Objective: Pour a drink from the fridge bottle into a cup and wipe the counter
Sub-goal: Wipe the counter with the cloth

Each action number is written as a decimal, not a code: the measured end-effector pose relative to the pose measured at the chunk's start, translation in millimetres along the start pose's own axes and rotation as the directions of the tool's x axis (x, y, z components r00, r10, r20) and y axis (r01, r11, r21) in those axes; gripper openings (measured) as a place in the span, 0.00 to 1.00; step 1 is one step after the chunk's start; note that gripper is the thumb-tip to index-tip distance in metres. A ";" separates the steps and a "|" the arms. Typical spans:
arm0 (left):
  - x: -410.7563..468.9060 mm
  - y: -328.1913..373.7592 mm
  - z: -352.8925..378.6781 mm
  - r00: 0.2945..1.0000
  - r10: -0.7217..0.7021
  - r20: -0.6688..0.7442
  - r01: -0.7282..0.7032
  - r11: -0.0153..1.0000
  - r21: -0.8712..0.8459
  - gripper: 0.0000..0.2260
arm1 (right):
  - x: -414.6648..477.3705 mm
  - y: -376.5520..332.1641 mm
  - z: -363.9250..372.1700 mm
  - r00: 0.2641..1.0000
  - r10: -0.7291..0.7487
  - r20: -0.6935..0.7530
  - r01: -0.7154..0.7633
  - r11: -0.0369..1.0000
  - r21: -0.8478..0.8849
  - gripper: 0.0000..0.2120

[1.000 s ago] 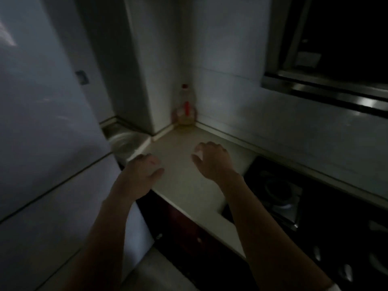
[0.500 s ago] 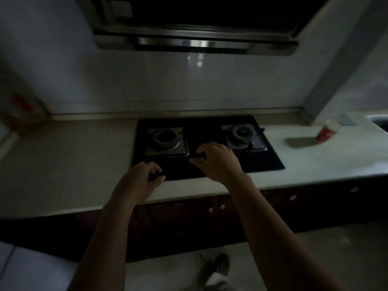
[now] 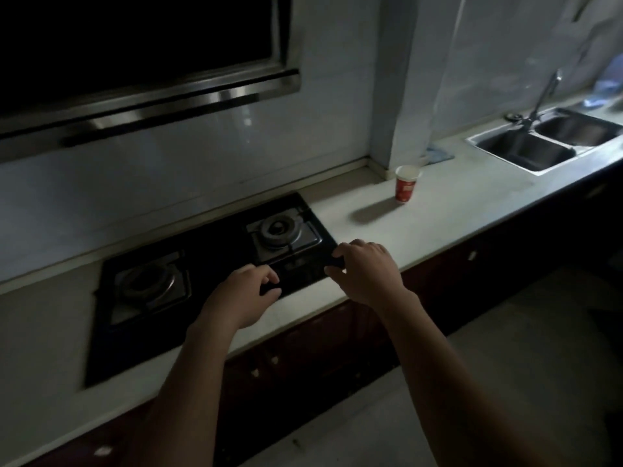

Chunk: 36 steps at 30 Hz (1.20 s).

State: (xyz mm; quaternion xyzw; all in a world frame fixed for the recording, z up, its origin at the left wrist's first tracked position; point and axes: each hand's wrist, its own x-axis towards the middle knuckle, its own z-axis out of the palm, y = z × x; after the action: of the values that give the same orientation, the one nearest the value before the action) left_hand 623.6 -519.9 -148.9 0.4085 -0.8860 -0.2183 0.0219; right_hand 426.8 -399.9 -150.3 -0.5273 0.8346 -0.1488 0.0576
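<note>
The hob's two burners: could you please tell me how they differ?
The left steel burner lies in shadow; the right steel burner catches light. The right one sits nearer the red paper cup, the left farther. Both are round rings on square plates in the black hob.

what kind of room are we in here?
Most likely a home kitchen: a two-burner gas hob set into the counter, a range hood above it, and a double sink with a tap at far right. A red paper cup stands on the counter.
</note>
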 end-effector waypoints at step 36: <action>447.4 344.2 147.3 0.954 -0.056 0.295 0.011 0.989 0.150 0.18 | 274.0 458.6 -74.0 0.970 0.239 0.045 -0.239 0.971 -0.022 0.16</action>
State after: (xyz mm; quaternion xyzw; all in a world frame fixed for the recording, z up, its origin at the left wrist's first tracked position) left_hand 48.1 -597.1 -205.0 0.3864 -0.8857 -0.2122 -0.1459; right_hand -107.5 -448.5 -205.2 -0.4267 0.8916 -0.1214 0.0904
